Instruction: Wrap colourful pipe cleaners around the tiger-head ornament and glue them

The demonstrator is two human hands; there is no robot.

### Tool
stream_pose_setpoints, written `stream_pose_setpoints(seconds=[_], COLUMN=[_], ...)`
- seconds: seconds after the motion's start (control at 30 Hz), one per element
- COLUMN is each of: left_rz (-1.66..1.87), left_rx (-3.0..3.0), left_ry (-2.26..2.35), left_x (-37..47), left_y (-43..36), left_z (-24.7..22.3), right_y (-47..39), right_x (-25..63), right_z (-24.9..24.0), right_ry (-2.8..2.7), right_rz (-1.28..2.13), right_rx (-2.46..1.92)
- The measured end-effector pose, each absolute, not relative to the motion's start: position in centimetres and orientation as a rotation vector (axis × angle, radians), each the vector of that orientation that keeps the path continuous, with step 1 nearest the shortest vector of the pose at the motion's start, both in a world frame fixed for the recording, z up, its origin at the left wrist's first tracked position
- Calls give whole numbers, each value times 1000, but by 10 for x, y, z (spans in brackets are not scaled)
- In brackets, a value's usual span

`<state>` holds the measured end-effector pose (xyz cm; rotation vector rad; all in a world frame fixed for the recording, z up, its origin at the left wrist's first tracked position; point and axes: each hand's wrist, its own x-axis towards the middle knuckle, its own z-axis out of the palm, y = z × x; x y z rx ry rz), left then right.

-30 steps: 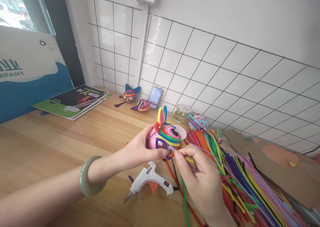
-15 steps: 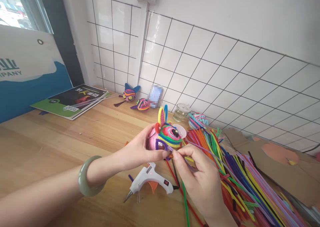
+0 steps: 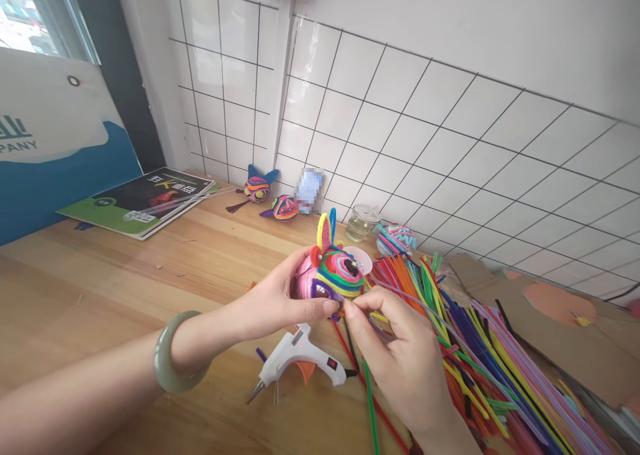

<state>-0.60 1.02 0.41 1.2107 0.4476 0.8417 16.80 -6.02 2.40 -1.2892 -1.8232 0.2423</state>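
My left hand (image 3: pixel 280 293), a pale green bangle (image 3: pixel 165 351) on its wrist, is wrapped round a colourful pipe-cleaner animal head (image 3: pixel 335 268) with pink, green, blue and yellow bands and upright ears. My right hand (image 3: pixel 395 348) pinches a thin light purple pipe cleaner (image 3: pixel 339 297) against the lower front of the head. Most of that strand is hidden by my fingers. Below both hands a white hot glue gun (image 3: pixel 300 356) rests on its wire stand, its nozzle pointing to the lower left.
Many coloured pipe cleaners (image 3: pixel 493 355) spread over the right of the wooden table (image 3: pixel 165 275), beside cardboard (image 3: pixel 550 315). Finished pipe-cleaner pieces (image 3: pixel 259 187), a glass jar (image 3: pixel 362 223) and a blurred blue object (image 3: pixel 309 191) stand along the wall. Booklets (image 3: pixel 140 205) lie at left.
The view has shifted slightly. My right fingertips have pressed in closer against the lower front of the head, covering more of the purple strand. My left hand keeps its hold.
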Motion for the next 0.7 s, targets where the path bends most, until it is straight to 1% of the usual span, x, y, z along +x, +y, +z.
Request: stream_pose_setpoints(seconds=[0.3,0.7], left_rz=[836,849], left_rx=[1205,1225], left_ry=[437,536], left_x=[-6,-6], left_y=[10,10], left_z=[6,4], right_y=[-59,-59], right_x=[168,165], right_z=[25,26], right_ry=[-1832,-1836], right_rz=[259,274], right_rx=[-1287,-1279])
